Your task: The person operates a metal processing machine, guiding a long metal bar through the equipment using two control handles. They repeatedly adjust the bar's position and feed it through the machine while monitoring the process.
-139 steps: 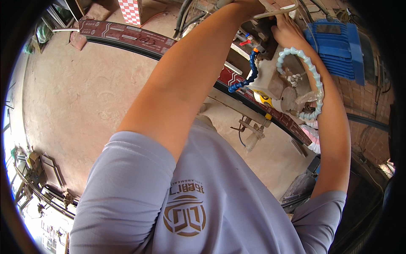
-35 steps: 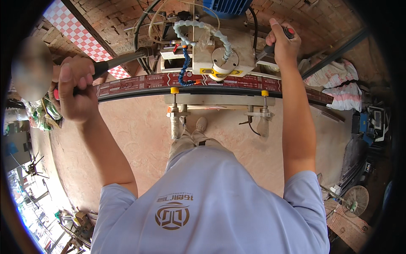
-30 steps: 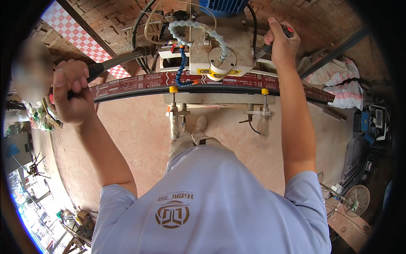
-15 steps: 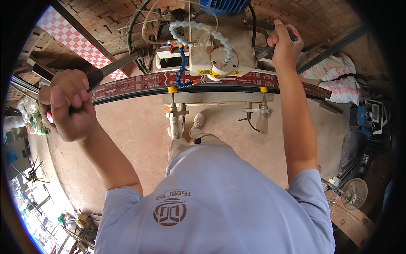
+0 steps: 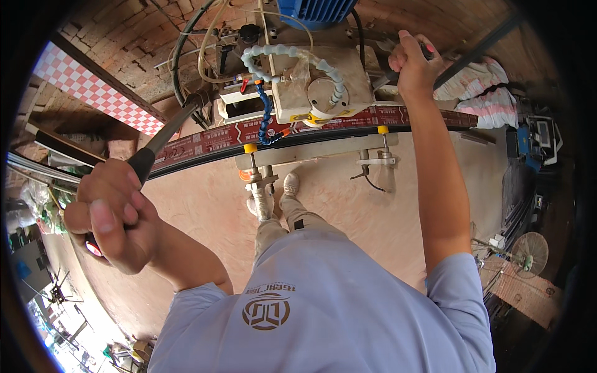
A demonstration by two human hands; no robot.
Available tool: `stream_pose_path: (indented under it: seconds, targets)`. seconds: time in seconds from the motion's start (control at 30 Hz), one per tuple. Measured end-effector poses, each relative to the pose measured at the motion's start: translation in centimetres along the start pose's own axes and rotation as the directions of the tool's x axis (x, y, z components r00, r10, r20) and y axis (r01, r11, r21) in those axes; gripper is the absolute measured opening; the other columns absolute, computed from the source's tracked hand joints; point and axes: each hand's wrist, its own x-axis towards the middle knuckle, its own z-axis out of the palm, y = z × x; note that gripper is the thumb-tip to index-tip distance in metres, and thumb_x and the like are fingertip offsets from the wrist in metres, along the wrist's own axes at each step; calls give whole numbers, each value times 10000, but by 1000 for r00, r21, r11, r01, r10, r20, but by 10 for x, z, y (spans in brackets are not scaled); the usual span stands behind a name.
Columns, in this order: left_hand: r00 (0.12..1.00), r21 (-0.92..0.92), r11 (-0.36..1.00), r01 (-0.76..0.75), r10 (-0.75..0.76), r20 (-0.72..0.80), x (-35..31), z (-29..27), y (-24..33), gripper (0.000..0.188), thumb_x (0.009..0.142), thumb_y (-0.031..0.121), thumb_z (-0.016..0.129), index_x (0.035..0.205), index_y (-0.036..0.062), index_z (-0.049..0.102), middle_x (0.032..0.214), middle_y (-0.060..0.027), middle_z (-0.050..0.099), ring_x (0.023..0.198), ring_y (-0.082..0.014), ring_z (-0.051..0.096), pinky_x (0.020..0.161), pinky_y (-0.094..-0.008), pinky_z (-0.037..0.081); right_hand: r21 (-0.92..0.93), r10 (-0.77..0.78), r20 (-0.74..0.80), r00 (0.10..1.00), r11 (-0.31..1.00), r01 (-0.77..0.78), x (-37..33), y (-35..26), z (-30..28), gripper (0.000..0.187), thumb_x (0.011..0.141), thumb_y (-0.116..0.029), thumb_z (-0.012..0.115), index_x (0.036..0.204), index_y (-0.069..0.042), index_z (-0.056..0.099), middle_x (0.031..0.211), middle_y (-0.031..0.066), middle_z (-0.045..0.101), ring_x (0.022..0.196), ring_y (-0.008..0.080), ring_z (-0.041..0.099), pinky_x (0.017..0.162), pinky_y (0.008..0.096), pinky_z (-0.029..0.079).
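Note:
My left hand (image 5: 118, 214) is closed around the black grip of a long metal lever (image 5: 161, 140), low on the left. The lever slants up to the left side of a pale machine (image 5: 292, 96). At the upper right, my right hand (image 5: 416, 65) wraps round the black grip of a second lever (image 5: 429, 51), which joins the machine's right side. A long profile with dark red printed film (image 5: 224, 135) lies across the machine, under its round head (image 5: 328, 94). Two clamps with yellow caps (image 5: 250, 148) stand at the profile's near edge. Grey and blue jointed hoses (image 5: 263, 107) bend over the head.
A blue finned motor (image 5: 316, 11) tops the machine. Left are a red-and-white checkered strip (image 5: 93, 87) and long dark profiles. At the right lie white woven sacks (image 5: 488, 105) and a fan (image 5: 530, 252). My feet stand on the floor below the clamps.
My left hand has pulled its lever down and toward me, so the lever slants more steeply. My right hand keeps its grip in nearly the same place. The view has shifted slightly.

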Motion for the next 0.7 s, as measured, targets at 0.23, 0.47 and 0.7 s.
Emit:
stream_pose_path:
  seconds: [0.23, 0.47, 0.7]
  targets:
    - [1000, -15, 1000, -6, 6, -4, -1, 0, -3, 218, 857, 116, 486, 671, 130, 373, 527, 2, 360, 460, -99, 331, 537, -317, 354, -16, -4, -22, 1000, 1000, 4, -1, 0, 1, 329, 873, -73, 669, 650, -111, 431, 550, 11, 438, 454, 110, 371, 458, 288, 317]
    - [999, -25, 999, -33, 33, -11, -2, -1, -5, 200, 845, 101, 491, 681, 127, 379, 524, 2, 364, 459, -105, 330, 535, -319, 358, -49, 14, -8, 1000, 999, -14, -2, -3, 3, 363, 891, -63, 635, 631, -115, 387, 541, 15, 415, 445, 120, 348, 456, 302, 308]
    - [999, -15, 999, -40, 40, -13, -2, -1, -6, 187, 841, 102, 495, 691, 119, 385, 535, 0, 370, 467, -105, 332, 536, -321, 358, -43, 27, -20, 999, 999, -28, -1, -2, 2, 369, 888, -71, 640, 629, -117, 381, 542, 17, 415, 446, 120, 350, 456, 303, 303]
